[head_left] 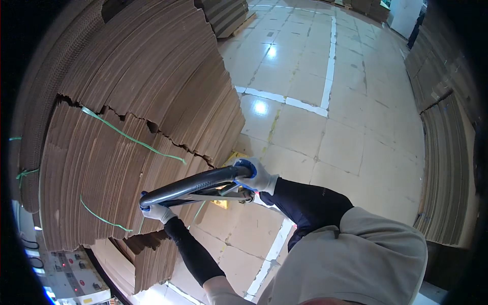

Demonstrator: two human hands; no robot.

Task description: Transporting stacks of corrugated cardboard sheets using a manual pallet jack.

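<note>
Both my hands, in white gloves with blue-coated palms, are closed on the dark grey loop handle point(195, 184) of what looks like a pallet jack. My left hand point(156, 211) grips its near left end. My right hand point(259, 178) wraps round the far right end. Between and below the grips, the handle's inner bars are partly hidden. Yellow parts of the pallet jack point(220, 204) show beneath, close to the cardboard stack point(101, 168). That tall stack of flat brown sheets stands just left of the handle, with green straps point(134, 138) across it.
More cardboard stacks point(446, 162) line the right side, and another point(223, 15) stands at the far left. White tape lines point(305, 104) mark the tiled floor point(343, 145). A panel with small lights point(76, 274) is at the lower left.
</note>
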